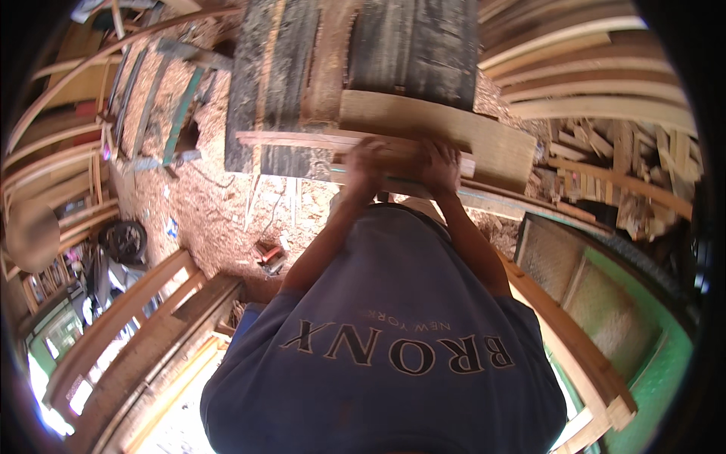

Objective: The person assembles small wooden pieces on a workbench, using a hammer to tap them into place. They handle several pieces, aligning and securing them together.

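Observation:
My left hand [364,168] and my right hand [440,168] are side by side at the near edge of a worn, dark workbench [412,53]. Both are closed over narrow wooden strips [291,140] lying crosswise along that edge; the left hand is slightly smeared by motion. The strips stick out to the left of my left hand and a little to the right of my right hand. Just behind them lies a wider, pale wooden board [495,144], reaching further right. My palms and the undersides of the strips are hidden.
Wood shavings [204,159] cover the floor on the left. Long planks [582,68] are stacked at the far right, above a heap of offcuts [620,159]. A green panel [643,333] stands at the near right, and wooden frames [128,333] at the near left.

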Available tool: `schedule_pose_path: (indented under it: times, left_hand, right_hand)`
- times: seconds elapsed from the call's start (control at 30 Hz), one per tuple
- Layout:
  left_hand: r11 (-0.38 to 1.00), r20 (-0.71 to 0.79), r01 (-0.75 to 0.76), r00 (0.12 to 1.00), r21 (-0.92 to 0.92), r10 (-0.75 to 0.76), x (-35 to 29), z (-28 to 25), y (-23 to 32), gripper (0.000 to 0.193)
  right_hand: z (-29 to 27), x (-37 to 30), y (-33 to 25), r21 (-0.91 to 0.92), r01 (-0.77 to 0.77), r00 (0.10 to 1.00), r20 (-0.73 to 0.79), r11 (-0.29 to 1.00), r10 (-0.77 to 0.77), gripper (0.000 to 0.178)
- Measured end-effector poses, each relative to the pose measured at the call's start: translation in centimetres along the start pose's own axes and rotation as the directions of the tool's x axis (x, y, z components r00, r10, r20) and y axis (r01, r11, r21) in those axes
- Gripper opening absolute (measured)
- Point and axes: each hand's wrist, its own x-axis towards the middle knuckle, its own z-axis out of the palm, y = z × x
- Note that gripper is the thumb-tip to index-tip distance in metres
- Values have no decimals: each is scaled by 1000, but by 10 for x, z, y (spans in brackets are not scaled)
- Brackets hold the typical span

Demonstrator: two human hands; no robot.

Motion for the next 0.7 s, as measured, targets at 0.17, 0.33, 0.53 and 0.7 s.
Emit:
schedule_pose_path:
  times: [0.17, 0.33, 0.53, 0.7]
  left_hand:
    - [977, 384, -177, 916, 122, 118, 30, 21, 27, 85]
    - [917, 412, -325, 887, 231, 210, 31, 32, 18, 115]
    - [905, 467, -347, 861, 247, 203, 34, 36, 15, 108]
    - [906, 466, -350, 859, 238, 210, 39, 32, 30, 110]
  right_hand:
    - [7, -1, 8, -24, 56, 998, 38, 998, -55, 48]
    - [17, -4, 19, -8, 134, 990, -36, 991, -134, 47]
    - [1, -6, 27, 23, 83, 993, -86, 996, -81, 51]
    - [-6, -19, 20, -66, -38, 998, -44, 997, 35, 55]
